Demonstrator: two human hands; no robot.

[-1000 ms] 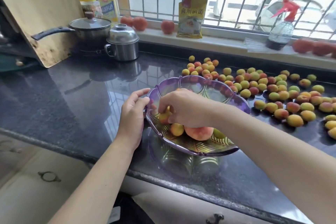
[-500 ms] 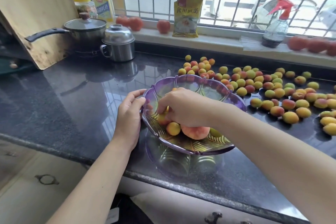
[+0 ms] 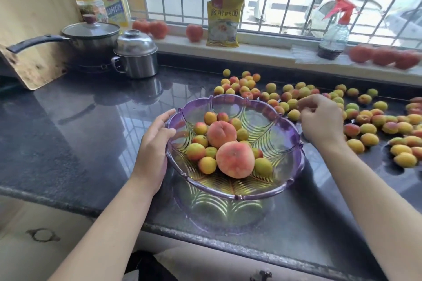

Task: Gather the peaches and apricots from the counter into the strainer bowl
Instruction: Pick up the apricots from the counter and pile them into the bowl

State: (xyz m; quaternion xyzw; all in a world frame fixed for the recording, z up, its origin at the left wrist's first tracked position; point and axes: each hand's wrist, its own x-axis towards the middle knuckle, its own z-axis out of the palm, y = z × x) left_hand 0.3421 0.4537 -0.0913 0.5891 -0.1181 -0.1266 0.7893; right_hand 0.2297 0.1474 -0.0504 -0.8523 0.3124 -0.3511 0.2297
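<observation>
Polished dark stone makes up the counter (image 3: 80,121), glossy enough to mirror the window bars, and near its front edge sits the strainer bowl (image 3: 294,143), a clear purple plastic dish with a scalloped rim and ribbed, leaf-like slots, nested in a matching outer basin; round as it is, it has no long axis and its mouth faces straight up. Inside, two fuzzy pink peaches (image 3: 235,158) lie one behind the other among a dozen or so small, smooth yellow-orange apricots (image 3: 207,165). At the bowl's left rim the left hand (image 3: 151,153) rests with fingers loosely curved against the plastic, thumb on the edge, steadying rather than clenching. Just past the right rim the right hand (image 3: 319,121) hangs over the counter, fingertips (image 3: 304,104) pinched together among the loose fruit; whether they already hold an apricot I cannot tell. Beyond and to the right of those fingertips, scattered apricots (image 3: 367,129) spread across the stone. Farther back stand a domed steel pot (image 3: 135,56), a lidded saucepan (image 3: 91,34), and on the sill a yellow packet (image 3: 223,20) and a spray bottle (image 3: 334,34).
</observation>
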